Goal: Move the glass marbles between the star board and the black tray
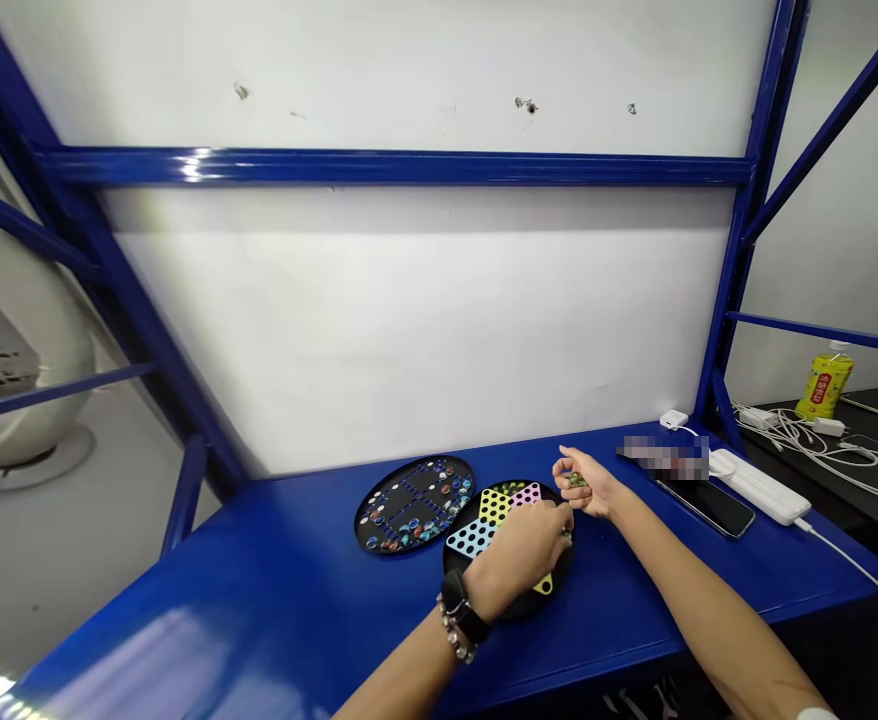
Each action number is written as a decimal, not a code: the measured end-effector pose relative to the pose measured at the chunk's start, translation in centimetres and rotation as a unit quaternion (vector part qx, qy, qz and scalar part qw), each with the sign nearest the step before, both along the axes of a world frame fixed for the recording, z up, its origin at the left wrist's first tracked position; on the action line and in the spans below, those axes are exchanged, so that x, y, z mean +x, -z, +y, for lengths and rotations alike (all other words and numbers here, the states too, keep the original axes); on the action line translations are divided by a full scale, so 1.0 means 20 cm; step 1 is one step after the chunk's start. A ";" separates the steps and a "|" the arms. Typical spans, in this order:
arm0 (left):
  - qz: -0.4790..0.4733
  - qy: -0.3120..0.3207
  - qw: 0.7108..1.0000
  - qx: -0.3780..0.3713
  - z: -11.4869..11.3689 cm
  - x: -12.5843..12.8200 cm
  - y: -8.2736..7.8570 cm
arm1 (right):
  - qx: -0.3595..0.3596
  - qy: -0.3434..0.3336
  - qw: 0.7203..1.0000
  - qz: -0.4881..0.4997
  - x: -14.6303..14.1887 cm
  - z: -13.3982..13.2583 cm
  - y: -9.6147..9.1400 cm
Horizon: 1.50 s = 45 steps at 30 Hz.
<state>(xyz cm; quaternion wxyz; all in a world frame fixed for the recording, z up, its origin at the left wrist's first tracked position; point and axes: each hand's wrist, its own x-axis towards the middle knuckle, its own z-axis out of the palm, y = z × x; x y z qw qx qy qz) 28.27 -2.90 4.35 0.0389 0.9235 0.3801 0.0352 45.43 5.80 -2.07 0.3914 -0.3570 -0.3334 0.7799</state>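
My left hand (518,555), with a black wristwatch and a beaded bracelet, lies over a round black board with a coloured star (476,540). Its fingertips pinch a small glass marble (566,535) above the board's right side. My right hand (587,482) hovers just right of that board, its curled fingers holding greenish glass marbles (576,481). To the left, a second round black board (413,505) carries several multicoloured glass marbles and touches neither hand.
Both boards stand on a blue metal shelf (349,610) below a white wall and blue frame bars. To the right lie a smartphone (705,505), a white power bank (758,485) with a cable, and a blurred patch. A yellow bottle (825,382) stands beyond.
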 end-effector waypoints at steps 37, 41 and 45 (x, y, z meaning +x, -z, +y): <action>0.140 -0.031 0.988 0.056 -0.08 0.05 0.07 | 0.043 0.078 0.995 -0.036 -0.04 -0.04 -0.01; 0.120 -0.034 0.992 0.016 -0.09 0.03 0.03 | 0.047 0.081 0.995 -0.040 -0.04 -0.05 -0.02; 0.115 -0.041 0.992 -0.024 -0.09 0.03 0.00 | 0.049 0.079 0.995 -0.043 -0.04 -0.06 -0.03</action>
